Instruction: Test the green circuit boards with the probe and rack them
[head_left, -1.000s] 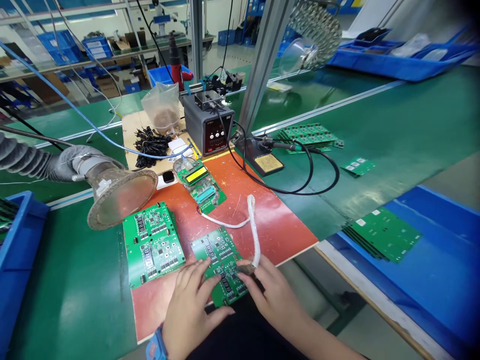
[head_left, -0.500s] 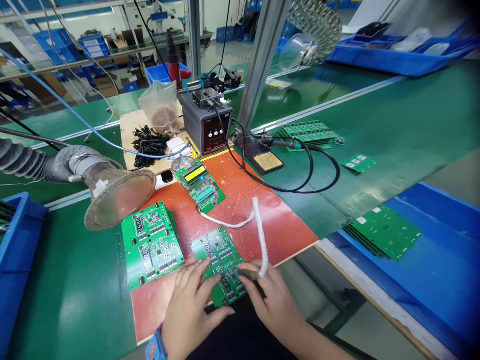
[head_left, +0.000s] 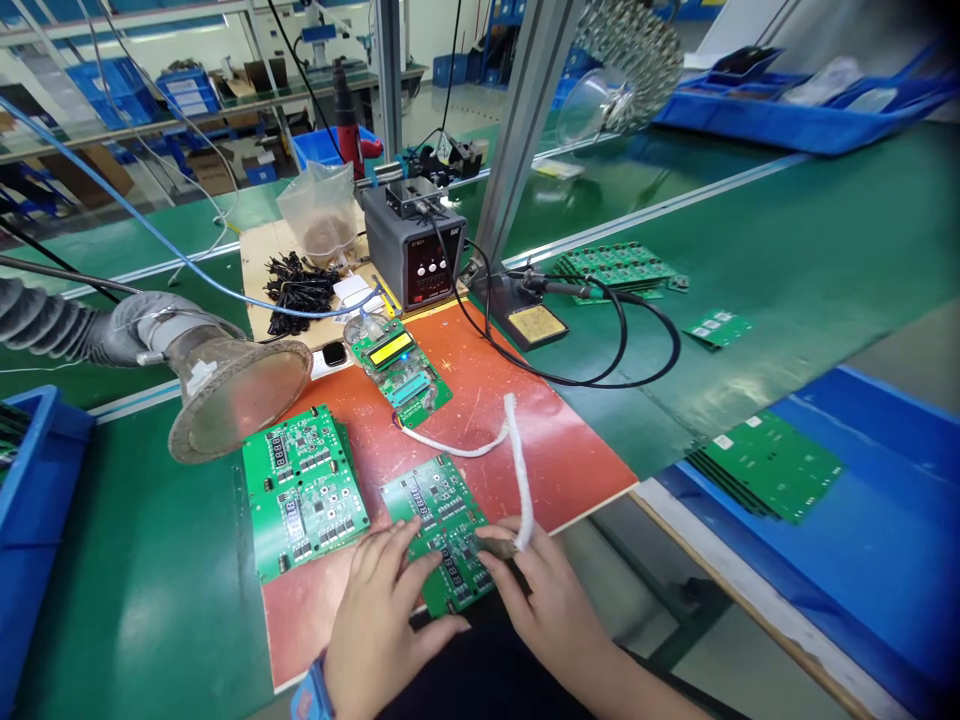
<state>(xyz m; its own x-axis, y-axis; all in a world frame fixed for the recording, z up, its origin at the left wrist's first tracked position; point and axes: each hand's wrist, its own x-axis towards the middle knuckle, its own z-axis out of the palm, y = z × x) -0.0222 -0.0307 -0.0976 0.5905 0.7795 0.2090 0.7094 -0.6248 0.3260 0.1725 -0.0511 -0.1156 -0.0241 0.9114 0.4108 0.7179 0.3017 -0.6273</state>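
Note:
A green circuit board (head_left: 442, 500) with two digit displays lies on the red mat in front of me. My left hand (head_left: 390, 600) rests over its left edge with fingers stretched out, fingertips touching the board. In my right hand (head_left: 544, 590) a dark brownish probe head (head_left: 497, 546) is pinched between thumb and fingers, its tip against the board's right part; the exact contact is hidden. A white sleeved cable (head_left: 517, 460) runs from this head to a programmer board (head_left: 405, 372) with a lit yellow screen and a blue light.
Left of my hands is a stack of similar boards (head_left: 304, 490), under a fume extractor hood (head_left: 240, 400). Behind stand a soldering station (head_left: 420, 250) and an iron holder (head_left: 529, 320). A blue bin (head_left: 885, 560) with boards is at right, another blue bin (head_left: 37, 540) at left.
Almost nothing differs. The lower end of the white cable and the probe head have shifted very slightly up and left; my left hand stays in place.

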